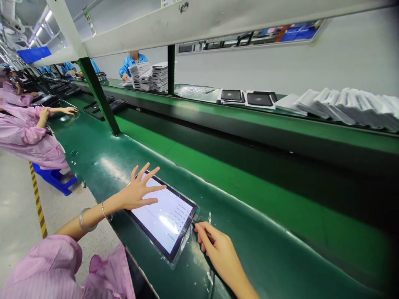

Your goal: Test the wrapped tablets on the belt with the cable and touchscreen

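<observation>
A tablet [168,220] with a lit white screen lies in a clear plastic sleeve on the green conveyor belt [249,232] in front of me. My left hand [139,191] hovers over its left end with fingers spread, fingertips touching or just above the screen. My right hand [215,245] rests on the belt at the tablet's right edge, fingers curled around a thin dark cable or plug there. A bracelet sits on my left wrist.
Workers in pink coats [28,137] sit along the belt to my left. A green post [99,97] rises from the belt. The upper shelf holds tablets in trays [246,99], white bagged stacks [349,108] and paper piles [152,77]; a person in blue [132,62] stands behind.
</observation>
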